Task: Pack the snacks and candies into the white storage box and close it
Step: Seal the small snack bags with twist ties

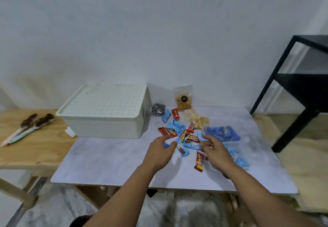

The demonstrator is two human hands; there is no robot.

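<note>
Both forearms reach over the desk (110, 157). The left hand (159, 151) and right hand (215, 151) hover with fingers loosely spread, holding nothing, above scattered candies (184, 138) lying right of the lidded white storage box (106, 109).

Wooden desk (35, 148) as landmark: a pale marbled board (110, 157) overlies its right portion. Two long-handled brushes (26, 127), one pink, one light blue, lie side by side at the desk's left end. A black metal-frame shelf (301, 91) stands right of the desk.
</note>
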